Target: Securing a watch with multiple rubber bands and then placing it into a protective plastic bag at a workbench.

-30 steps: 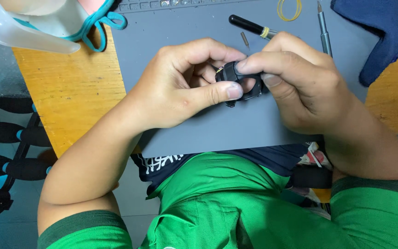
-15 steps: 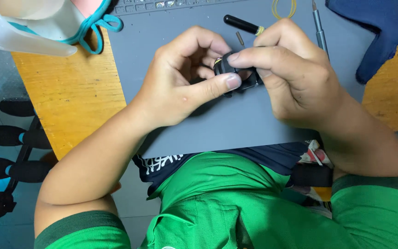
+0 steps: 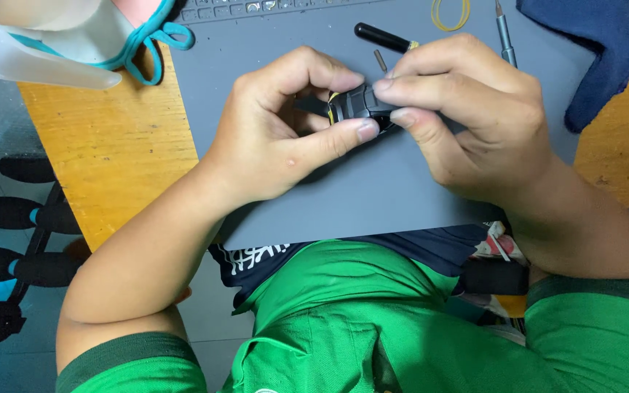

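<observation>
Hidden or unclear: most of the small black object [image 3: 354, 105] lies under the fingertips of both hands; only a ridged black top and a thin yellow edge at its left show. Its full shape and underside cannot be made out. A black strip pokes out to its left, behind the left hand's curled fingers. The black-handled tool [image 3: 381, 37], just beyond the right fingertips, is partly covered by them. The thin metal tool [image 3: 504, 40] and the yellow rubber band [image 3: 451, 12] are cut off at the top edge; so is the dark blue cloth [image 3: 606, 51].

Item: small black object, held just above the grey mat [image 3: 373, 196], pinched between both hands.

Left hand [image 3: 278, 131]: fingers closed on the object, thumb pressed along its near side.

Right hand [image 3: 467, 116]: index finger and thumb closed on the object's right end.

A short metal pin [image 3: 380, 60] lies on the mat between the two index fingers' tips.
</observation>
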